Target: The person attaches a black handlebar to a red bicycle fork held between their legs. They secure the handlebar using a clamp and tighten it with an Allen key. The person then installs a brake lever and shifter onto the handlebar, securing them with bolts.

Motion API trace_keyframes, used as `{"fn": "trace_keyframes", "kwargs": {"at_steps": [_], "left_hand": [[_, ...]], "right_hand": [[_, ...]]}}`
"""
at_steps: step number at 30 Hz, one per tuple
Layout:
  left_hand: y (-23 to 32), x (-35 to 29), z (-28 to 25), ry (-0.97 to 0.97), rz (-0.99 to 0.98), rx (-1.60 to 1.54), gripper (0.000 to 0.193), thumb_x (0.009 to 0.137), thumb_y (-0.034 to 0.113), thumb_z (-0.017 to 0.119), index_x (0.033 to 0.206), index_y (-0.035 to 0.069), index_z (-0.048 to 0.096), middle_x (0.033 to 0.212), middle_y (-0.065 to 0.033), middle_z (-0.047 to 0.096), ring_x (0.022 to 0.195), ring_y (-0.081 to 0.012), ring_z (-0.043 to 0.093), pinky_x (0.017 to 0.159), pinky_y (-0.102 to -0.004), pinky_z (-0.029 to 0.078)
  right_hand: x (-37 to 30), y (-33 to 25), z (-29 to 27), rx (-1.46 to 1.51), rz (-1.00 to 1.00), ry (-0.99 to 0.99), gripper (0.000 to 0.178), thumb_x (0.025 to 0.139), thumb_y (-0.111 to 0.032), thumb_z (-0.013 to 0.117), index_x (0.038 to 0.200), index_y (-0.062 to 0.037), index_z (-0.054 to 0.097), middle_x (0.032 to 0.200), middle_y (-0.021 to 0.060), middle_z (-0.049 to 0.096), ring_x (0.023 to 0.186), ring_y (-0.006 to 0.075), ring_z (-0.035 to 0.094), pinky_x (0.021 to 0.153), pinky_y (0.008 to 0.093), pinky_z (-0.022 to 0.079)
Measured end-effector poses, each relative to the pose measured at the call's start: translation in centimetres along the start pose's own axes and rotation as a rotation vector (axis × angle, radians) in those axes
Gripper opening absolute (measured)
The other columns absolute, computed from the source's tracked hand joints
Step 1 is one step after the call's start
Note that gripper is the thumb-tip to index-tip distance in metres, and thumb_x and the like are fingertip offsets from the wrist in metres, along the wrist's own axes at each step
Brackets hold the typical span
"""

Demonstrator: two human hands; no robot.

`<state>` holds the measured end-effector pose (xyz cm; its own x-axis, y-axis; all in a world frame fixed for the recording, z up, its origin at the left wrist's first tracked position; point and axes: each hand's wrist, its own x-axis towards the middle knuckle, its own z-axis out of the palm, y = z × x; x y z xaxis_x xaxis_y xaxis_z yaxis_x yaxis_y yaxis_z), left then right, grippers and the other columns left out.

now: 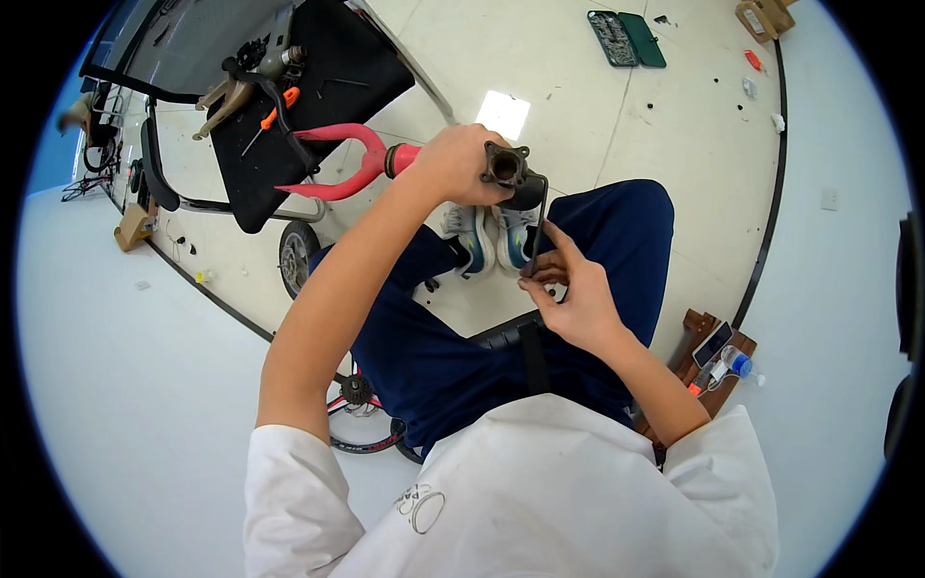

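A pink bicycle fork (364, 164) lies sideways in front of me, its prongs pointing left toward the chair. My left hand (453, 164) is closed around its upper end, beside a dark handlebar stem (506, 166) with an open clamp face turned up. The hand hides how the two join. A black hex key (542, 207) reaches from the stem's right side down to my right hand (578, 294). Thumb and fingers of that hand pinch the key's long arm. The key's tip is not visible at the stem.
A black-seated chair (337, 58) at the upper left holds an orange screwdriver (272, 121), another hex key and bike parts. An open green tool case (626, 40) lies on the floor ahead. A wheel (299, 255) is at left; a wooden stool (696, 332) at right bears a phone and bottle.
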<state>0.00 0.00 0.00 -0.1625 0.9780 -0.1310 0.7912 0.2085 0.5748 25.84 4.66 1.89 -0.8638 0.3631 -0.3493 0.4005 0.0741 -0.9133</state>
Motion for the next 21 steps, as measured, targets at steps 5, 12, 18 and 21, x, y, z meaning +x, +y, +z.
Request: {"fn": "trace_keyframes", "kwargs": {"at_steps": [5,12,18,21], "left_hand": [[-0.5,-0.8,-0.3,-0.039,0.012,0.030,0.035,0.061,0.030,0.084,0.086,0.008,0.073,0.079,-0.0124,0.070,0.078,-0.0357,0.067,0.070,-0.0412,0.054],[0.3,-0.2,-0.2,-0.006,0.014,-0.015,0.036,0.061,0.029,0.084,0.089,0.010,0.073,0.078,-0.0129,0.070,0.077,-0.0373,0.066,0.069,-0.0422,0.054],[0.6,-0.5,-0.6,-0.082,0.016,0.044,0.040,0.059,0.028,0.084,0.094,0.011,0.074,0.080,-0.0136,0.070,0.077,-0.0381,0.065,0.069,-0.0430,0.054],[-0.3,-1.4,-0.1,-0.037,0.076,0.018,0.040,0.060,0.028,0.084,0.097,0.014,0.076,0.079,-0.0126,0.070,0.077,-0.0364,0.066,0.069,-0.0428,0.054]], "right_hand": [[1.3,2.0,0.3,-0.599,-0.745,0.093,0.044,0.079,-0.008,0.080,0.119,-0.0007,0.063,0.094,0.0124,0.067,0.078,0.0256,0.068,0.068,0.0326,0.056],[5.0,-0.2,-2.8,-0.872,-1.346,0.136,0.025,0.077,-0.012,0.076,0.095,0.0024,0.067,0.080,0.0066,0.060,0.066,0.0196,0.061,0.056,0.0291,0.050],[9.0,-6.3,-5.5,-0.463,-0.795,0.251,0.013,0.084,-0.010,0.070,0.094,-0.0017,0.072,0.075,0.0129,0.065,0.062,0.0248,0.061,0.059,0.0329,0.051],[12.9,-5.5,-6.5,-0.062,-0.338,0.297,0.017,0.095,-0.014,0.063,0.095,0.0025,0.069,0.064,0.0079,0.062,0.056,0.0138,0.057,0.053,0.0303,0.046]]}}
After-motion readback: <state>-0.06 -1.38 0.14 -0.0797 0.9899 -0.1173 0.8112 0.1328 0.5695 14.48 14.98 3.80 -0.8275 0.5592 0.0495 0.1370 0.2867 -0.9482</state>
